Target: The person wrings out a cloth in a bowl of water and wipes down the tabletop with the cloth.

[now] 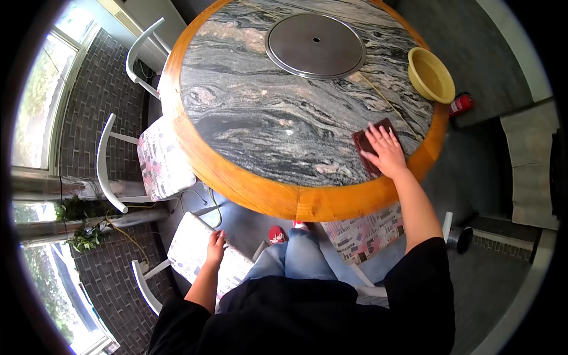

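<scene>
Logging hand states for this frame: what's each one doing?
Left hand: loosely curled, off the table; whether it holds anything can't be told.
Right hand: open, pressed flat on the dark red cloth.

tabletop [248, 118]: glossy stone | rim [260, 192]: smooth wood | lid [313, 53]: metal

A dark reddish-brown cloth [361, 145] lies flat on the stone top of the round counter [236, 127], toward its near right edge. It looks roughly rectangular and seems folded, set at a slant. The right hand [387, 152] lies spread over its middle and right side, hiding much of it; the left side and far corner show. Its near end lies just beside the counter's wooden rim.
</scene>
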`<state>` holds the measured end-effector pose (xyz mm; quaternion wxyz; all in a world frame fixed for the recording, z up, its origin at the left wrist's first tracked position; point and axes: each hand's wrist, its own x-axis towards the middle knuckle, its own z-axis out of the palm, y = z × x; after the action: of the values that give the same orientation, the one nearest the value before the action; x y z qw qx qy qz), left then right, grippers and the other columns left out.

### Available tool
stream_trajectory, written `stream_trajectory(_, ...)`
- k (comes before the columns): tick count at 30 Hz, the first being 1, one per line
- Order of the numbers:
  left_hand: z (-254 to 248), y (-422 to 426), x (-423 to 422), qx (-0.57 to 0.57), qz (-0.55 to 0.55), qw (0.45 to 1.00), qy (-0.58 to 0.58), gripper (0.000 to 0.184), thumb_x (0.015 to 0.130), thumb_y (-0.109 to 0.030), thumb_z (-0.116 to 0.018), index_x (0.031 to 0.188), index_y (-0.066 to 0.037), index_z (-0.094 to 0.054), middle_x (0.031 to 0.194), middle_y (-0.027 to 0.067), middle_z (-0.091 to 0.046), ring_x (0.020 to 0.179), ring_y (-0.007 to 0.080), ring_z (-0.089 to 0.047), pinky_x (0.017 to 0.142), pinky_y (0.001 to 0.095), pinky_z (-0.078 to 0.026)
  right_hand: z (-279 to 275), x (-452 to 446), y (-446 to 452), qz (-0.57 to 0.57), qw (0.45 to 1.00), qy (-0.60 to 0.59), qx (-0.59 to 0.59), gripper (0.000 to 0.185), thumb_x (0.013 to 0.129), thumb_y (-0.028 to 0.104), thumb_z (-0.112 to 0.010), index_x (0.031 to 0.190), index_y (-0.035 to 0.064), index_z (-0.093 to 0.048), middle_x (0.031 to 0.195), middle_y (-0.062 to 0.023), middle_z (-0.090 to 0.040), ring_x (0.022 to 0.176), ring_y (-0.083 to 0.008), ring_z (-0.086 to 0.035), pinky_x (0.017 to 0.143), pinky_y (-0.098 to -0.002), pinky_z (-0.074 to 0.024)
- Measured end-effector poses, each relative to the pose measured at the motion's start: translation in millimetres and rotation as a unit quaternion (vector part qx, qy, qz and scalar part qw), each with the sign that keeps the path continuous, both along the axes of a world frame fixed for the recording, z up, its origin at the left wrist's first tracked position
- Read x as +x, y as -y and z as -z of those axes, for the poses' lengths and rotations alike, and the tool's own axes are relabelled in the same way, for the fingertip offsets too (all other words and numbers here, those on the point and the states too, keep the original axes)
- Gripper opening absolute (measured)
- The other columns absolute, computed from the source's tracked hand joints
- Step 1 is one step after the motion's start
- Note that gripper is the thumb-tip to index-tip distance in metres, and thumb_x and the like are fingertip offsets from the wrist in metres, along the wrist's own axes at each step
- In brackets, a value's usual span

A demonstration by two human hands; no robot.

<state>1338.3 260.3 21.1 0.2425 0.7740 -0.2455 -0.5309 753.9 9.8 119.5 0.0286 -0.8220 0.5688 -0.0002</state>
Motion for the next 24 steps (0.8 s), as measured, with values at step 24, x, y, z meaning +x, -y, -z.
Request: stream_trajectory(24, -51, 199, -149, -0.134, -0.456, 0.877, -0.069, 0.081, 0.101, -0.065, -0.029, 0.151, -0.003, -0.032, 0.15, 0.0119, -0.044, 0.135, 0.0283, -0.045, 0.114, 0.0374, -0.035, 46, 45, 198, 0.061, 0.99, 0.041, -0.118, 0.05, 0.099, 0.045, -0.049, 0.143, 0.023, -0.051, 0.159, 0.0078, -0.034, 0.142, -0.0219, -0.039, 0.12, -0.0465, -0.0196)
